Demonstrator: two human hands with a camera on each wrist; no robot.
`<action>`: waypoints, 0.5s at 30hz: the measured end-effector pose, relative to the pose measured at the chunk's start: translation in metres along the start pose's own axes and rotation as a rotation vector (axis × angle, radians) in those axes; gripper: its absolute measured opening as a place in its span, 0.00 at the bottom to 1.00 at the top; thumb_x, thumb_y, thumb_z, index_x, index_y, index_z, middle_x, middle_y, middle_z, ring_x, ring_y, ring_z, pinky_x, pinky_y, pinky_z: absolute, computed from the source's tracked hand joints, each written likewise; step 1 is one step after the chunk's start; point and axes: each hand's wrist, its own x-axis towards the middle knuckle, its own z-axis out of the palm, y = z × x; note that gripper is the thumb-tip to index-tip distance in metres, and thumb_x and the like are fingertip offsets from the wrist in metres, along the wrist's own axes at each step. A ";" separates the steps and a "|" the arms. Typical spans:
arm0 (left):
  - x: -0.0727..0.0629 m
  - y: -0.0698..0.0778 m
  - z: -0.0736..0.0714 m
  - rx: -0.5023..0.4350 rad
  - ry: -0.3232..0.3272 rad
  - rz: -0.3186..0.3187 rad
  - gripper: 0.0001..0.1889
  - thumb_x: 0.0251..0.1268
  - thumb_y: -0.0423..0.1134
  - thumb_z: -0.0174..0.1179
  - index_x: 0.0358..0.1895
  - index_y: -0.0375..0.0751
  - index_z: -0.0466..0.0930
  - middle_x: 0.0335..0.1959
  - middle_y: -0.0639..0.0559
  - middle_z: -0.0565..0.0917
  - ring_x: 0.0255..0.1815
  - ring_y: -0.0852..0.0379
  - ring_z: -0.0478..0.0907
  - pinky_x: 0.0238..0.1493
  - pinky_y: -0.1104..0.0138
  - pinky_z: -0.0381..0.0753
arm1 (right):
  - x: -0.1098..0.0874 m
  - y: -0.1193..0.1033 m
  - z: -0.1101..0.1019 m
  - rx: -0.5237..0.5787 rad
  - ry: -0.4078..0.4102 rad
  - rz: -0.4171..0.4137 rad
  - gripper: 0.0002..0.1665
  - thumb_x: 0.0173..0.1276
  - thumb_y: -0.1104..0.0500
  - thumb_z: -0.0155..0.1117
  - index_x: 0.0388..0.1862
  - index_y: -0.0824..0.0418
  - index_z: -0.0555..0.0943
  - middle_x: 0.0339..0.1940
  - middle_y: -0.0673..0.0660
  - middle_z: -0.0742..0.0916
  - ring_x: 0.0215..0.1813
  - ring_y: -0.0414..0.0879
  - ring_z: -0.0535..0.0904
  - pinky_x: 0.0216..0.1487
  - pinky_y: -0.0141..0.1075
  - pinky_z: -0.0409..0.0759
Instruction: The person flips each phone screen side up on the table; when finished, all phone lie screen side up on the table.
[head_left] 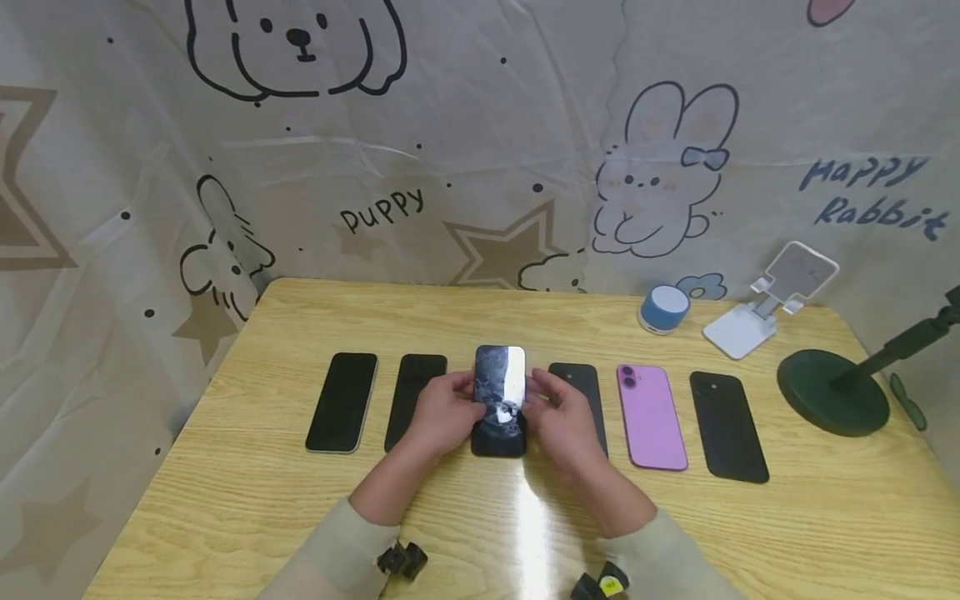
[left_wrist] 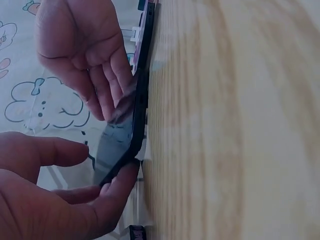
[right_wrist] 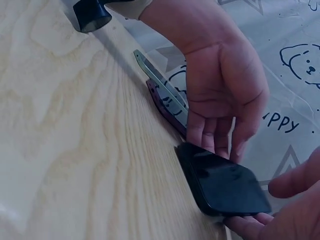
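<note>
A black phone [head_left: 498,387] with a glossy, reflective screen faces up at mid-table, between my two hands. My left hand [head_left: 446,414] holds its left side, fingertips at the edge and thumb near the screen. On the opposite side my right hand [head_left: 562,419] holds the right edge. In the left wrist view, left fingers [left_wrist: 122,185] reach along the underside of the phone [left_wrist: 117,145]. The right wrist view shows the phone [right_wrist: 225,185] close over the wood, right fingers [right_wrist: 245,227] at its lower edge. Each hand partly covers a neighbouring dark phone.
Left of my hands lie a black phone [head_left: 342,402] and another dark phone [head_left: 414,387]. To the right are a dark phone [head_left: 588,383], a pink phone [head_left: 652,421] and a black phone [head_left: 729,429]. Behind stand a blue speaker [head_left: 664,310], white stand [head_left: 742,330] and green base [head_left: 817,396].
</note>
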 end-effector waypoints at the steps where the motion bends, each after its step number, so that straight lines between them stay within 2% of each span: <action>1: -0.001 0.000 0.000 -0.003 0.005 -0.008 0.26 0.55 0.24 0.62 0.62 0.26 0.76 0.46 0.40 0.83 0.47 0.48 0.81 0.49 0.56 0.81 | 0.000 0.000 -0.001 0.002 -0.020 0.002 0.35 0.68 0.77 0.53 0.75 0.73 0.61 0.67 0.71 0.74 0.68 0.61 0.71 0.62 0.44 0.74; 7: -0.004 0.002 0.001 0.010 0.012 -0.034 0.25 0.59 0.26 0.62 0.63 0.26 0.76 0.52 0.37 0.82 0.51 0.47 0.79 0.50 0.56 0.80 | 0.001 -0.001 -0.004 -0.022 -0.141 0.005 0.38 0.68 0.75 0.54 0.75 0.77 0.55 0.70 0.76 0.68 0.71 0.65 0.65 0.65 0.48 0.70; 15: -0.006 0.002 0.003 0.067 0.017 -0.041 0.27 0.60 0.29 0.63 0.65 0.27 0.74 0.55 0.38 0.81 0.56 0.47 0.77 0.55 0.55 0.78 | 0.003 -0.001 -0.006 -0.090 -0.190 0.014 0.37 0.71 0.72 0.52 0.76 0.76 0.54 0.74 0.74 0.64 0.74 0.63 0.61 0.66 0.49 0.68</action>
